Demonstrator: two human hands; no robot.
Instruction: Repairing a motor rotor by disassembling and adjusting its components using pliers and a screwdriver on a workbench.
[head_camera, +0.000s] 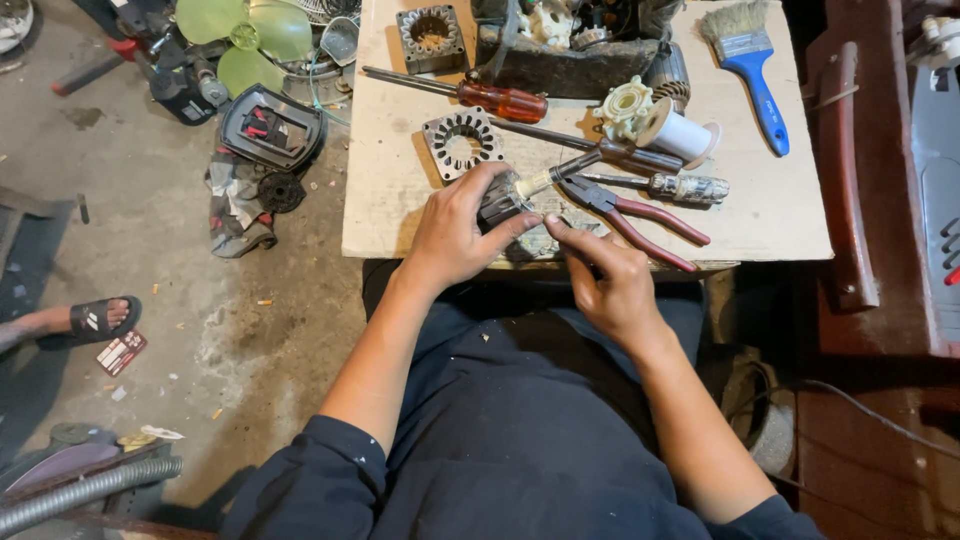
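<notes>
My left hand (455, 225) grips a small dark motor part (500, 203) at the near edge of a cardboard-covered bench (780, 210). A short pale shaft sticks out of the part toward the right. My right hand (605, 280) has its fingertips pinched against the underside of the same part, right where my left thumb rests. Red-handled pliers (640, 215) lie just beyond my right hand. A round toothed metal stator ring (462, 143) lies just beyond my left hand.
On the bench lie a red-handled screwdriver (480, 95), a second screwdriver (660, 185), a white thread spool (680, 133), a blue paintbrush (755, 70) and a square stator (430, 35). Green fan blades (250, 35) and another person's sandalled foot (95, 318) are on the floor at left.
</notes>
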